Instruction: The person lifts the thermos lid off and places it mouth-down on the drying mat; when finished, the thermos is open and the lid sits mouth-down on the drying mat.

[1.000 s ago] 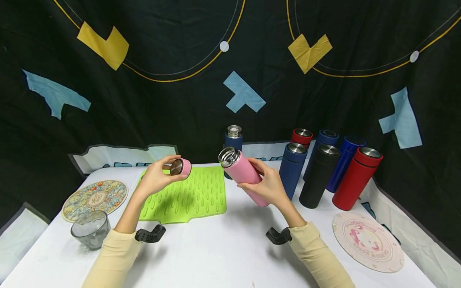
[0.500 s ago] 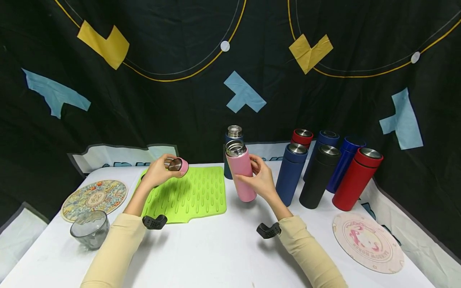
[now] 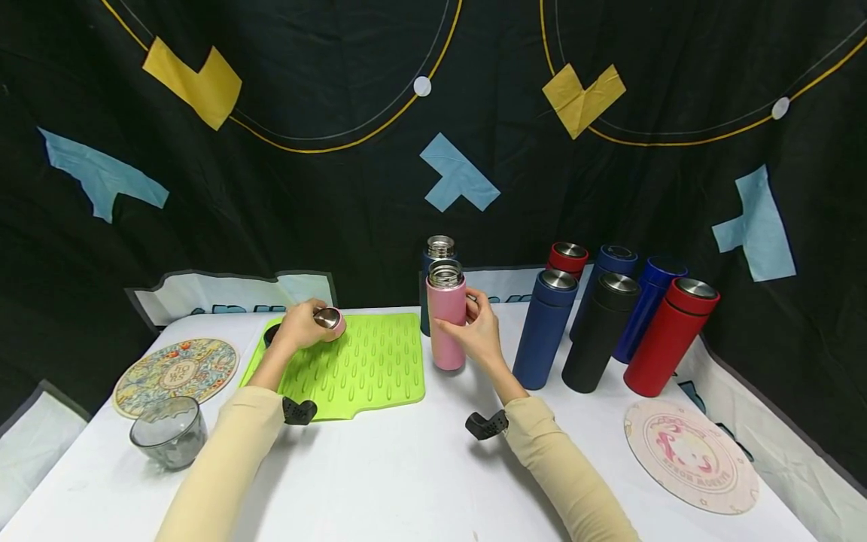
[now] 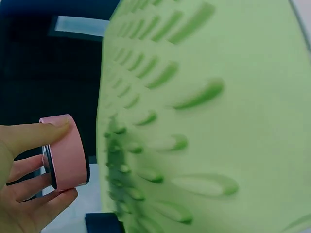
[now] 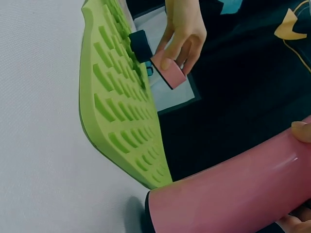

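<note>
My left hand (image 3: pixel 300 328) pinches a pink bottle lid (image 3: pixel 332 321) between thumb and fingers, its steel inside tilted up. It hovers over the left part of the green drying mat (image 3: pixel 386 354); the left wrist view shows the lid (image 4: pixel 69 153) apart from the mat. A dark lid (image 5: pixel 141 46) sits on that mat close by. In my right hand (image 3: pixel 479 330) is a pink thermos bottle (image 3: pixel 446 320), lidless and upright, gripped round its side. Whether its base touches the table I cannot tell. Behind it, partly hidden, stands a navy thermos (image 3: pixel 427 293) with a bare steel neck.
Several capped thermoses stand at the right, among them a navy one (image 3: pixel 547 331), a black one (image 3: pixel 601 335) and a red one (image 3: pixel 670 339). A pink round mat (image 3: pixel 691 455) lies in front of them. At left are a glass cup (image 3: pixel 169 433) and a patterned round mat (image 3: pixel 177 376).
The left hand has carried the lid slightly left and forward over the mat. The right hand has swung the pink bottle from tilted to upright and brought it lower.
</note>
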### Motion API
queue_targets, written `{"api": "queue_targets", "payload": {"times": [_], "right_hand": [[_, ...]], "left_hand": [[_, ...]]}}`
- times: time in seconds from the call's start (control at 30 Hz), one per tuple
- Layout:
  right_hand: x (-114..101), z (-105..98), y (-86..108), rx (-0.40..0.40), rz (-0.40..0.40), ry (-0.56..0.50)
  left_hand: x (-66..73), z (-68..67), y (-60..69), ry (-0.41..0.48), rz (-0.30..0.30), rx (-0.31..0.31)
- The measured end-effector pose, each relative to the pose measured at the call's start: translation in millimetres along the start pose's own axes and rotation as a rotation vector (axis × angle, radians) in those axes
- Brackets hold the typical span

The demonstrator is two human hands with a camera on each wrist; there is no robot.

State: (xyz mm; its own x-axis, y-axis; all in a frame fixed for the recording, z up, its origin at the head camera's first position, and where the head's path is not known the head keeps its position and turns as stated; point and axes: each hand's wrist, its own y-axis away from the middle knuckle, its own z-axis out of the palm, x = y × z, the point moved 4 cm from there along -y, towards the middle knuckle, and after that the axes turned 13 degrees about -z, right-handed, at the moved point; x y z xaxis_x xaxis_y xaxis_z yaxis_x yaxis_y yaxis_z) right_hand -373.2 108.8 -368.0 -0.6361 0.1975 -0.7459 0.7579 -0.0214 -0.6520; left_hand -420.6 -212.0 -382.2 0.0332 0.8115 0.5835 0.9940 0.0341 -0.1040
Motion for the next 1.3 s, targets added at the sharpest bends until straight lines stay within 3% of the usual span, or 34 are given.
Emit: {"api": "queue_targets", "payload": {"times": [0.17,0.27,0.53,0.73,1.13,1.3], "right_hand": [[-20.3,0.9,2.0,0.028,0.023,-0.029],[-17.9,2.4,1.3,0.058,0.035,-0.041],[30.7,10.1,-2.7,0.142,0.037,-0.057],[40.6,13.9,-3.1,0.180,0.013,-0.075],[45.8,18.2,-7.4,0.137,-0.036,-0.077],[24.7,14.3,-5.9,0.081,-0.058,-0.057]], "left_hand": [[-6.5,4.7,-1.3,-0.031,-0.044,-0.015],[-8.9,6.0,-2.2,-0.045,-0.066,-0.016],[-14.6,10.8,-5.9,-0.081,-0.100,-0.005],[-16.1,15.6,-8.7,-0.090,-0.108,-0.008],[-17.9,19.3,-9.5,-0.100,-0.115,-0.030],[-18.5,20.2,-7.2,-0.098,-0.113,-0.046]]}}
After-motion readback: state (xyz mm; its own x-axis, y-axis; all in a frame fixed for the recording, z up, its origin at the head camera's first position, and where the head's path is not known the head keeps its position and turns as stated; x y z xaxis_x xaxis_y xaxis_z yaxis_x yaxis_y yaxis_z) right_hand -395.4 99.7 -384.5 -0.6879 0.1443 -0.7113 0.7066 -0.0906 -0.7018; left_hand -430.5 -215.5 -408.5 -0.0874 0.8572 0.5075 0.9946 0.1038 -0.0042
